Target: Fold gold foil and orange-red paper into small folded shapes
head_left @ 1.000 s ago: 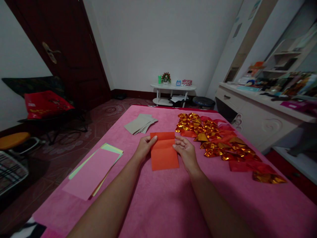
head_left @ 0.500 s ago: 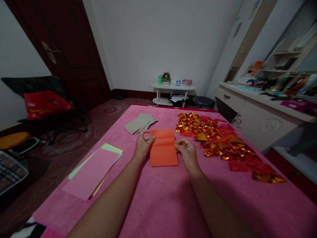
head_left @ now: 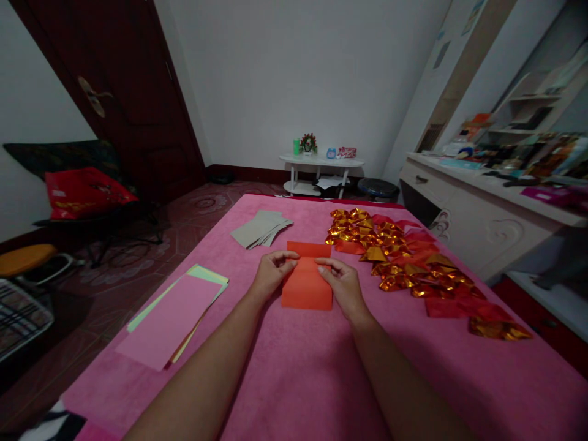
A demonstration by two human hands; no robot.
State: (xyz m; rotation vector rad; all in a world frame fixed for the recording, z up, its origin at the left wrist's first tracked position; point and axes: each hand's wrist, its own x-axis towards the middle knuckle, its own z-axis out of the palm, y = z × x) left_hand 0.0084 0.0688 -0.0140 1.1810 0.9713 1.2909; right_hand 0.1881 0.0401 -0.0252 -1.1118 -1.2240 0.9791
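An orange sheet of paper (head_left: 307, 291) lies in front of me, creased across, with its far strip tilted up. My left hand (head_left: 274, 271) pinches its left side near the crease between thumb and fingers. On the opposite side my right hand (head_left: 339, 278) pinches the same crease, its fingertips over the paper. To the left of my hands rests a stack of coloured paper (head_left: 172, 318), pink on top with green and yellow edges showing. Beyond my left hand is a fanned pile of grey paper (head_left: 260, 228).
Many folded gold foil and red paper pieces (head_left: 390, 245) cover the right side of the pink-covered table (head_left: 294, 380). A cluttered white dresser (head_left: 482, 211) stands at the right. Behind is a small white table (head_left: 321, 161); a red bag (head_left: 89, 193) sits on a chair at left.
Both hands have moved inward along the orange paper's crease. Its far strip, flatter before, now bends up at the fold.
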